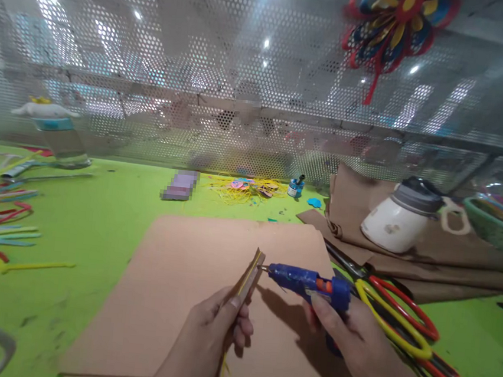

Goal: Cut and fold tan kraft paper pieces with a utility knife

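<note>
My left hand [215, 327] is closed round a narrow folded brown strip [252, 276] with a yellow strand along it, tilted upward. In my right hand [348, 334] is a blue hot glue gun [302, 281], its nozzle pointing left and at or very near the strip's upper part. Whether glue is coming out is too small to tell. Beneath both hands lies a large tan paper sheet [190, 265]. More yellow strands hang below my left hand.
Scissors with yellow and red handles [399, 321] lie at the right, near a white jug [400, 217] on folded brown material [453, 261]. Coloured strips [2, 230] spread at left. Yellow strands [246, 189], a small blue bottle [296, 187] and a clear bottle [64, 141] stand or lie farther back.
</note>
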Available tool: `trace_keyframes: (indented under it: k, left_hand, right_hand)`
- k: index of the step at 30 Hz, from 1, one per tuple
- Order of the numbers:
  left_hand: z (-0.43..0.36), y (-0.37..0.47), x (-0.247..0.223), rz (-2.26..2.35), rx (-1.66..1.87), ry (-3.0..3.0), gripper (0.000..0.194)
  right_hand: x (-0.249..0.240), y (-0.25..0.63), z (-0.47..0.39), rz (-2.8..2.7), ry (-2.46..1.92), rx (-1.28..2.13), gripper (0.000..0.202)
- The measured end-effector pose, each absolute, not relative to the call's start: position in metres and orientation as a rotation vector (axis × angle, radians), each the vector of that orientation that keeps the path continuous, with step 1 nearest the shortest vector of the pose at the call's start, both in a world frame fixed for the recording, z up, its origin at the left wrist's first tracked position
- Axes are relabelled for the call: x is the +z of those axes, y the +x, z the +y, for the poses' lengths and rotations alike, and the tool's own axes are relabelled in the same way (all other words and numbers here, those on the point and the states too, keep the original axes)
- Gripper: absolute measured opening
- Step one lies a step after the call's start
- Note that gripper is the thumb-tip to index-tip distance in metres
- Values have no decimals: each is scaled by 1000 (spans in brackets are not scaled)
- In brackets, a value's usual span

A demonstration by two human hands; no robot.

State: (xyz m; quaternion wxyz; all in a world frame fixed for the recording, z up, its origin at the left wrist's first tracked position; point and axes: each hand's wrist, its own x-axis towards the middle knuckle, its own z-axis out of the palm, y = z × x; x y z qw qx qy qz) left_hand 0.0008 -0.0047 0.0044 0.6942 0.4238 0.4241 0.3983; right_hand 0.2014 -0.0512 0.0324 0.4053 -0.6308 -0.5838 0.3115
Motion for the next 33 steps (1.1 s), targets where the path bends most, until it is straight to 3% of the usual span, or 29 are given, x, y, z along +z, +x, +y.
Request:
trace_keyframes:
  k: [33]
  left_hand:
    - [-1, 1, 8, 929, 900, 905, 35]
  right_hand:
    - [38, 197, -51, -1460, -1549, 758, 45]
